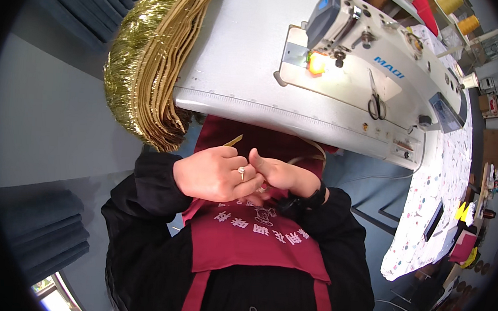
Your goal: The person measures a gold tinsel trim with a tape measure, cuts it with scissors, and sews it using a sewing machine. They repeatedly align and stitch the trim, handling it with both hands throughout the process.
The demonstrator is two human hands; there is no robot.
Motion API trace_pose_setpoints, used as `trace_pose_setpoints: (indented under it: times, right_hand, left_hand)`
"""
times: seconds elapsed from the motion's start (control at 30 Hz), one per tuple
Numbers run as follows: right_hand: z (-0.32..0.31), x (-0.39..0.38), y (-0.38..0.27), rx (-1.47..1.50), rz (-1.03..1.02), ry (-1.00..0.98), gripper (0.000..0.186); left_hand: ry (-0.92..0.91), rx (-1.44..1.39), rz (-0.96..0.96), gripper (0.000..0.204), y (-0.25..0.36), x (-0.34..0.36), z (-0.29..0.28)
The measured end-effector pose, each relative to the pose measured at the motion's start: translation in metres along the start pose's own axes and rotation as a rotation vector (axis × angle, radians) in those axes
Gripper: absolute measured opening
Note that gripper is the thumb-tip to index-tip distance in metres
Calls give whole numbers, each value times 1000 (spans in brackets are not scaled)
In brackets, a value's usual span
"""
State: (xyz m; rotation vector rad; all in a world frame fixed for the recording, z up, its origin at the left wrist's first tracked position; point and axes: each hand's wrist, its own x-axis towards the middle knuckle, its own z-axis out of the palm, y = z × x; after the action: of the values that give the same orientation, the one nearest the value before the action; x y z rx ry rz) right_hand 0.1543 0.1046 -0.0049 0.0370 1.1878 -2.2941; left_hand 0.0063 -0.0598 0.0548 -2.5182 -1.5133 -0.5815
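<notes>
Both hands meet in front of my maroon apron (255, 241), just off the front edge of the sewing machine table (229, 104). My left hand (216, 173), with a ring on one finger, is curled closed. A short gold strip (234, 140) sticks out past its knuckles and seems to be held in it. My right hand (276, 174), with a black band (315, 196) at the wrist, touches the left fingers. Its thumb points up while its other fingers curl in, partly hidden behind the left hand; what they hold cannot be made out.
A thick stack of gold tinsel-fringed fabric (151, 75) hangs over the table's left end. The white sewing machine (375, 43) stands at the back right, its lamp lit. Black-handled scissors (376, 106) lie under its arm. Farther right, a patterned cloth (421, 223) carries a dark phone-like slab (434, 221).
</notes>
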Motion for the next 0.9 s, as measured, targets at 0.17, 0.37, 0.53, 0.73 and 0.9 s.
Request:
trace_pose_setpoints:
  times: [0.17, 0.37, 0.53, 0.73, 0.9]
  right_hand:
    - [-11, -2, -9, 2, -25, 91, 41]
    - [-14, -10, -26, -498, -170, 452, 23]
    - [-28, -4, -37, -777, -252, 716, 19]
    - [-45, -15, -42, -756, -233, 817, 19]
    - [-54, -20, -39, -810, -167, 800, 17]
  left_hand:
    - [-17, 77, -132, 46, -8, -34, 0]
    - [-26, -69, -515, 49, -33, -81, 23]
    - [76, 88, -646, 49, -68, -110, 40]
    - [333, 325, -711, 37, -95, -120, 59]
    - [435, 446, -780, 36, -94, -117, 82]
